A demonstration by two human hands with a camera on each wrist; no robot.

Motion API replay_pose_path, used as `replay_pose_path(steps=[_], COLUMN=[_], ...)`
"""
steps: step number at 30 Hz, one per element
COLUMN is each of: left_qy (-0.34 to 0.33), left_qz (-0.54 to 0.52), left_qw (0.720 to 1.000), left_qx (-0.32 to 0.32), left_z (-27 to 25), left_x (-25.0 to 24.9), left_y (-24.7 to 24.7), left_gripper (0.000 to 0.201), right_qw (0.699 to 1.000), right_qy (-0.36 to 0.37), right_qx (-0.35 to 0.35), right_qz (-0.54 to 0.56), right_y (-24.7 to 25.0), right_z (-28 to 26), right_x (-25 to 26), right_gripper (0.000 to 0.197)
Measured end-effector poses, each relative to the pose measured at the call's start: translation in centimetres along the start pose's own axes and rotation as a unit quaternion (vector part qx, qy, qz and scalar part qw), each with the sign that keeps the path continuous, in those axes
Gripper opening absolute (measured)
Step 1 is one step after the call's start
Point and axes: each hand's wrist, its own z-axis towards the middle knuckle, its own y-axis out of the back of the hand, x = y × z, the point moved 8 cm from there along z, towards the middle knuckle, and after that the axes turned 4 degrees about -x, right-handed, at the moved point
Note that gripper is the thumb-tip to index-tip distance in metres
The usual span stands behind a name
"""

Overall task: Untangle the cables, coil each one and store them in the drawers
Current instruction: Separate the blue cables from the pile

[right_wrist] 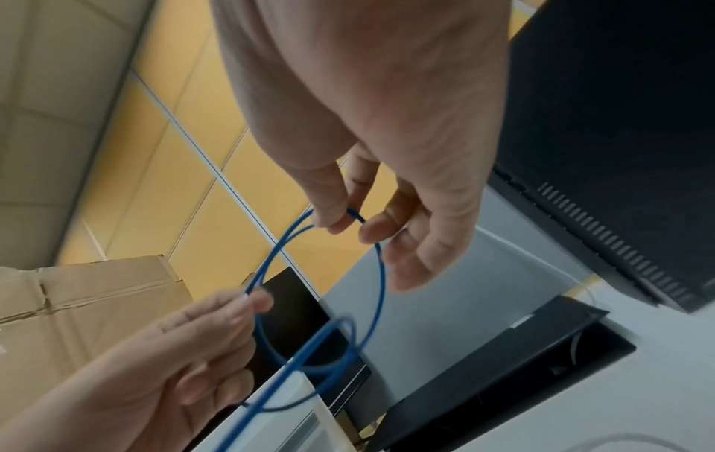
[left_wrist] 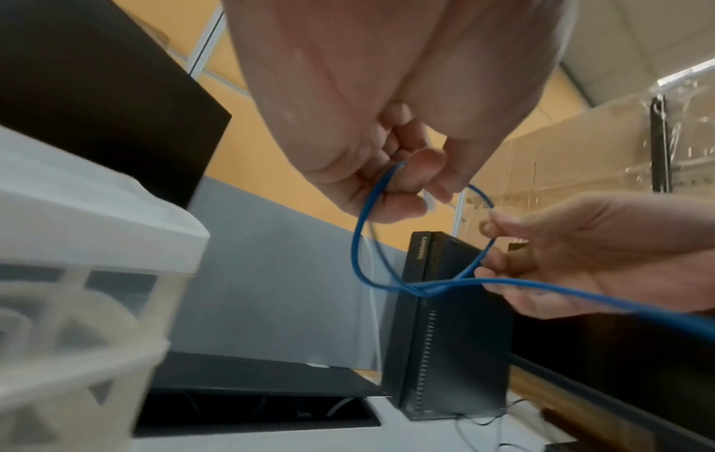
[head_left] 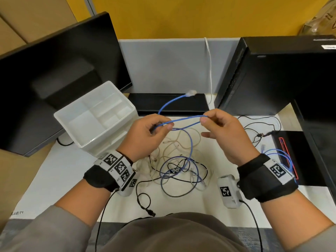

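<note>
Both hands pinch one thin blue cable (head_left: 183, 119) above the table: left hand (head_left: 145, 132) holds the loop, right hand (head_left: 224, 130) its bend. Keep loops even, lifting gently from the messy cable pile (head_left: 179, 166).

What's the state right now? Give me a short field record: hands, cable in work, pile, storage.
left hand: pinches the blue cable
right hand: pinches the far bend of the same loop
blue cable: held above the table, one plug end sticking up free, the rest trailing down into the pile
cable pile: white, black and blue cables still tangled on the table
drawer unit: white, left of the hands, top tray shows no cable
</note>
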Motion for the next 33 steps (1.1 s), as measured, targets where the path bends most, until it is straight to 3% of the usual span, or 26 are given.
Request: replay_pose_path(steps=[5,8,14,17,21,24,28,33], left_qy=[0.055,0.081,0.084,0.062,-0.028,0.001,0.009,0.052], left_qz=[0.042,0.055,0.109,0.092,0.162,0.126,0.051,0.001], left_qw=[0.997,0.995,0.99,0.991,0.975,0.974,0.984,0.987], left_qx=[-0.03,-0.018,-0.021,-0.081,-0.152,-0.187,-0.17,-0.152], left_z=[0.3,0.0,1.1,2.4,4.3,4.9,5.0,4.1], left_x=[3.3,4.5,5.2,4.2,0.7,-0.5,-1.6,-0.6], left_y=[3.5,4.4,4.3,5.0,6.6,7.3,5.8,2.6], left_gripper=[0.008,0.01,0.011,0.017,0.021,0.024,0.021,0.024], right_qw=[0.996,0.982,0.972,0.949,0.926,0.92,0.929,0.944], right_qy=[0.035,0.076,0.055,0.065,0.063,0.057,0.003,-0.072], right_qx=[-0.071,-0.106,-0.06,-0.03,-0.038,-0.069,0.011,0.127], right_qz=[-0.034,-0.137,-0.222,-0.308,-0.37,-0.382,-0.37,-0.297], right_y=[4.6,8.2,11.0,11.4,12.3,13.3,10.7,3.4], right_z=[0.6,0.7,0.5,0.1,-0.4,-0.3,-0.5,-1.6], right_x=[1.2,2.5,3.0,2.8,2.8,2.3,-1.9,-9.2], right_gripper=[0.013,0.012,0.012,0.017,0.031,0.038,0.047,0.033])
